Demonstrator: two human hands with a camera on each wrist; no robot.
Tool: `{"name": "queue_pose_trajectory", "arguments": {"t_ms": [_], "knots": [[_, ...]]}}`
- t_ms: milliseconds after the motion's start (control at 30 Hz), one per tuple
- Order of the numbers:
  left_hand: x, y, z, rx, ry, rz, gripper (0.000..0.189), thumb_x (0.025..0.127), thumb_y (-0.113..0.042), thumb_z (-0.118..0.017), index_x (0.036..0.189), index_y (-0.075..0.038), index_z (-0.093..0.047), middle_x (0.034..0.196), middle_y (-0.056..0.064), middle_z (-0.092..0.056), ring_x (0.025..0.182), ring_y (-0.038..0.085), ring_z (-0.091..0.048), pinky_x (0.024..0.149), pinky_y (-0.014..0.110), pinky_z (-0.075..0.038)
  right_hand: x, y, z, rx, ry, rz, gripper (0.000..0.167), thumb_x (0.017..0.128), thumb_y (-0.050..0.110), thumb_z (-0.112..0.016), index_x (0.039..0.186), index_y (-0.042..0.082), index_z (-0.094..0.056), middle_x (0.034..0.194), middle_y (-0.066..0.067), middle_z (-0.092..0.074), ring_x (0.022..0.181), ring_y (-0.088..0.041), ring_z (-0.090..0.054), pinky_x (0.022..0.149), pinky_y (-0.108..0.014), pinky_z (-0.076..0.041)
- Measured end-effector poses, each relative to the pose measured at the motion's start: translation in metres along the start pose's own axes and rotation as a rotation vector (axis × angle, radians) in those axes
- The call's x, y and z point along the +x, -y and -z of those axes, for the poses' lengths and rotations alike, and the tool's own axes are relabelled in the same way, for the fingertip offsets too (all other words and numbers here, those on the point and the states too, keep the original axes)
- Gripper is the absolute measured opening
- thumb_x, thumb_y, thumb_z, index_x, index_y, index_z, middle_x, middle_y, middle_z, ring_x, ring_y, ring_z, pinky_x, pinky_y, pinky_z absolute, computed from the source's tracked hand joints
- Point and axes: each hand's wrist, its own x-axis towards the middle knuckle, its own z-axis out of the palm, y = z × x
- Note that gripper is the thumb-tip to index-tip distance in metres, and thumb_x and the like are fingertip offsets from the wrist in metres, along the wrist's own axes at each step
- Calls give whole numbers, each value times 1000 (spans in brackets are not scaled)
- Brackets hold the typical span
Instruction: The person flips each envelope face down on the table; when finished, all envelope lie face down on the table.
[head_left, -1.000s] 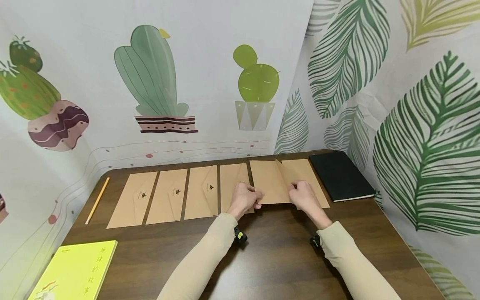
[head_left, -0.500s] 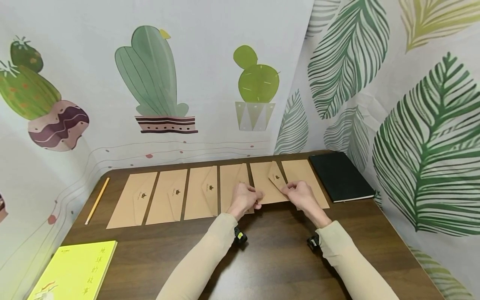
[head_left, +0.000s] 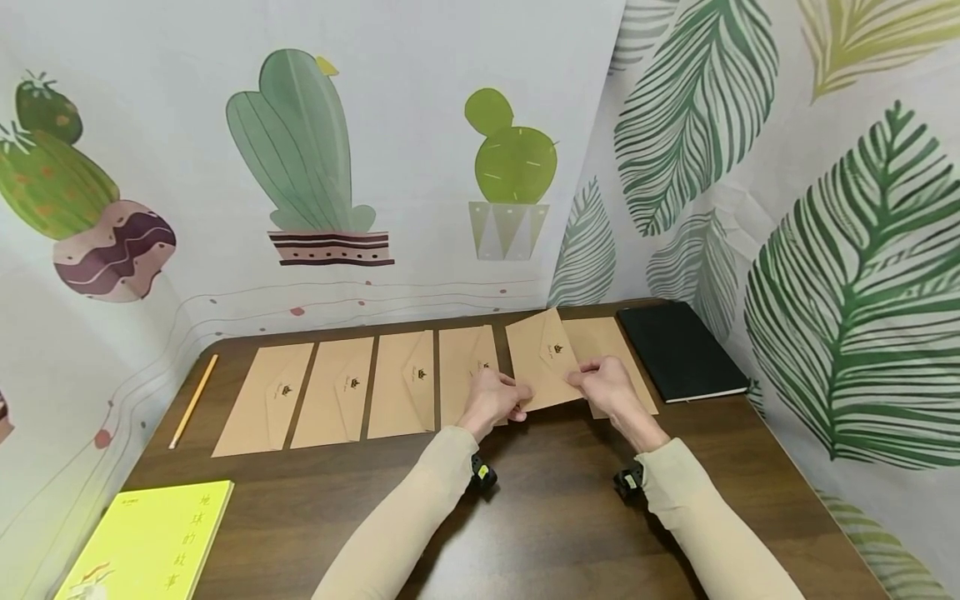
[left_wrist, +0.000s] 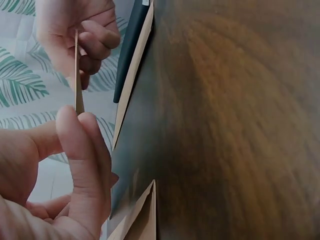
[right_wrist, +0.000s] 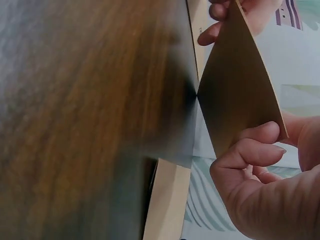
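Observation:
A brown kraft envelope (head_left: pixel 534 367), its flap folded over and a small dark crown print on it, is held between both hands. My left hand (head_left: pixel 493 396) pinches its near left corner between thumb and fingers. At the right edge, near the front, my right hand (head_left: pixel 609 385) grips it the same way. The envelope tilts, its far right corner raised; seen from the right wrist, its underside (right_wrist: pixel 240 85) stands off the wooden tabletop (right_wrist: pixel 90 100). A similar envelope (head_left: pixel 626 367) lies just right of it, partly covered by the right hand. Another envelope (head_left: pixel 456 358) lies behind the left hand.
Further left, several crown-printed envelopes, among them this one (head_left: pixel 397 392), lie in a row. A yellow pencil (head_left: pixel 193 402) rests at the left edge, with a bright yellow book (head_left: pixel 150 533) in front of it. A black notebook (head_left: pixel 678 350) lies at the back right, against the patterned wall.
The right hand has folded the envelope's flap over to the left, so the crown print shows. Then both hands have raised and tilted the envelope off the table.

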Motion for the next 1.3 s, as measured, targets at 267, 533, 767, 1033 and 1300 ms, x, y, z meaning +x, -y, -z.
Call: {"name": "queue_pose_trajectory", "arguments": {"t_ms": [267,533,767,1033,1300], "knots": [[1,1,-4,35,38,-18,17,95,-12,-81,97,4,-76,64,1,-66,45,6,-63,52,21,-59,-4,7,2,40,-39,24,43,99,18,-73,130,-10,-64,86,-4,-68,79,-15,-63,74,-25,-52],[9,1,-7,195,-1,-92,35,97,-23,-81,112,8,-76,62,3,-72,44,6,-67,45,23,-54,-10,13,0,-54,-127,82,24,95,16,-72,108,-4,-75,82,-5,-72,82,-19,-66,75,-26,-51],[7,-13,-12,-39,178,-223,32,103,-9,-71,131,7,-73,95,27,-81,65,17,-78,67,32,-68,-12,15,-3,-180,-209,162,17,92,13,-70,96,-2,-78,82,-10,-77,74,-18,-66,66,-25,-50],[7,-17,-18,10,173,-316,34,108,-14,-66,138,-1,-72,117,23,-81,78,26,-82,68,32,-68,-19,23,-8,-168,-193,269,32,105,21,-68,81,2,-79,59,0,-63,52,-13,-49,50,-27,-35],[4,-26,-19,-12,82,-255,41,105,-33,-74,130,-1,-78,102,17,-84,72,19,-80,64,31,-68,-19,23,-11,73,-36,160,41,114,21,-51,89,-3,-74,61,-1,-64,59,-14,-64,56,-23,-50]]}}
